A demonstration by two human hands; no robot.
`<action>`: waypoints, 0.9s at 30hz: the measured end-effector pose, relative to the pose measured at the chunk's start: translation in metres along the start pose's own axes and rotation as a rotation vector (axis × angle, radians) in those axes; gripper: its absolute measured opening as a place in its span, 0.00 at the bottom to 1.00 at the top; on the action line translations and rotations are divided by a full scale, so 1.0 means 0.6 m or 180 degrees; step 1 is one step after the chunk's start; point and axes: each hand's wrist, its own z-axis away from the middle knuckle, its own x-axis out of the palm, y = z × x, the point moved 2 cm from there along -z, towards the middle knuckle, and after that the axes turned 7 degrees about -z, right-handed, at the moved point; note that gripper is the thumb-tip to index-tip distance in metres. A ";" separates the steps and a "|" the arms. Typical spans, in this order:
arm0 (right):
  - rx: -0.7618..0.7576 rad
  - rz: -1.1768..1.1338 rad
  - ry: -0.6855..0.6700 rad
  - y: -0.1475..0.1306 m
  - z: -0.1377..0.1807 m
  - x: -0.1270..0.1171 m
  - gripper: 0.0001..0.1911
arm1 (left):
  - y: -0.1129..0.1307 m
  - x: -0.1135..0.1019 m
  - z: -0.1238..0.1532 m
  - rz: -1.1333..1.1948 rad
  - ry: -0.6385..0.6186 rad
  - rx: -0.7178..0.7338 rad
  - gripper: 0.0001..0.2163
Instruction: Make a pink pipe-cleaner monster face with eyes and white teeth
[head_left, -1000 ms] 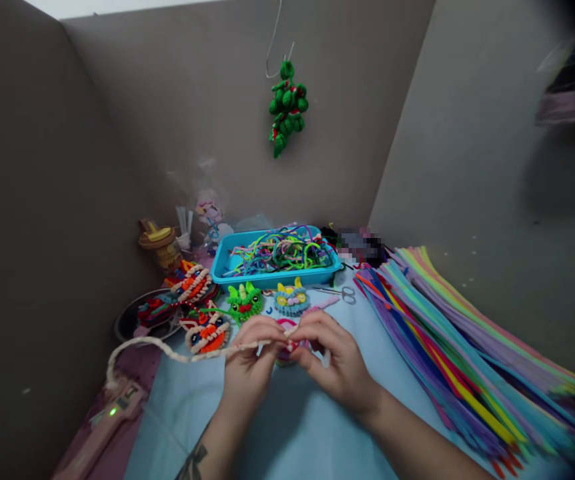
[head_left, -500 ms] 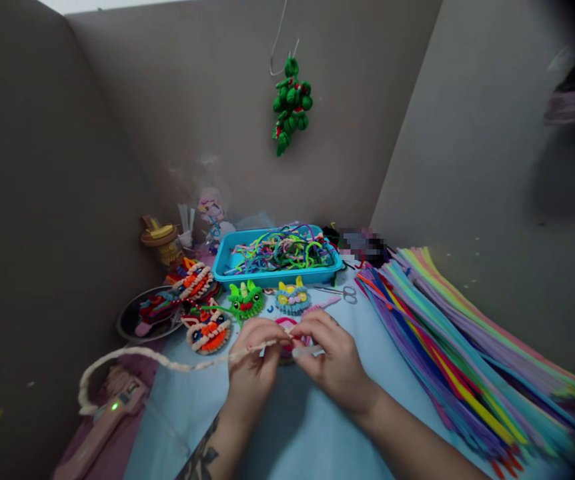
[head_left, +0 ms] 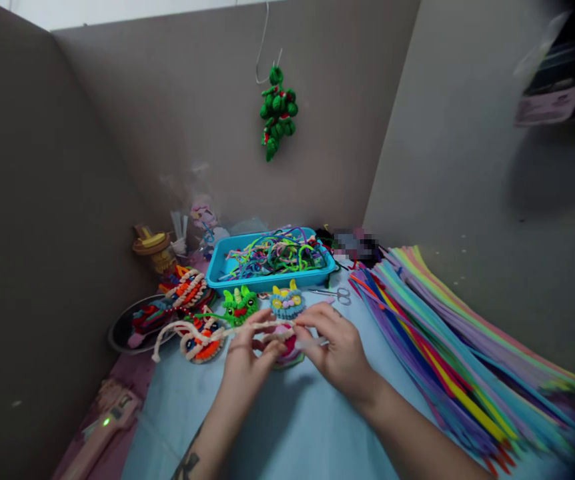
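Note:
A cream pipe cleaner [head_left: 172, 327] stretches between my hands, its loose tail curling out to the left. My left hand [head_left: 247, 360] is closed around it, thumb and fingertips curved inward. My right hand [head_left: 335, 343] pinches the cream strand near its right end. A whitish, translucent strip [head_left: 312, 343] shows at the right fingers; I cannot tell what it is. Behind the fingers is a round pink and white piece [head_left: 287, 353], partly hidden. Just beyond sit a green dragon-like figure [head_left: 240, 305], a light blue and yellow one [head_left: 287, 302] and an orange and cream one [head_left: 202, 343].
A blue tray [head_left: 217, 267] of pipe cleaner scraps stands at the back. Scissors [head_left: 340, 295] lie before it. Bundles of long pipe cleaners [head_left: 447, 347] cover the right side. A pink device with a green light [head_left: 105, 427] and a round dish [head_left: 117, 337] are left.
The cream strand's tail has swung right and in, now over the orange figure. My left fingers have opened out somewhat, exposing more of the pink piece. The view has shifted slightly.

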 end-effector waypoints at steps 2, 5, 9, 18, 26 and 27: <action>-0.0031 0.0191 0.0102 0.011 -0.003 -0.007 0.07 | 0.008 0.005 0.006 -0.0263 -0.0284 0.0440 0.07; -0.0100 0.0136 0.0022 0.022 -0.007 -0.012 0.08 | 0.029 -0.001 0.019 -0.0678 0.0154 0.1600 0.09; -0.0279 -0.0042 -0.0246 0.014 -0.004 -0.004 0.06 | 0.042 -0.021 0.020 -0.1981 0.1066 0.1961 0.12; 0.1734 0.1463 -0.0089 0.059 0.005 -0.002 0.30 | 0.025 -0.050 0.015 -0.3272 0.1137 0.1556 0.09; 0.2216 0.2344 -0.1172 0.149 -0.002 -0.035 0.18 | -0.002 -0.031 0.000 -0.2827 0.0015 0.0011 0.08; 0.2271 0.2492 -0.1093 0.158 -0.005 -0.042 0.19 | -0.005 -0.028 -0.001 -0.2667 -0.0137 -0.0084 0.09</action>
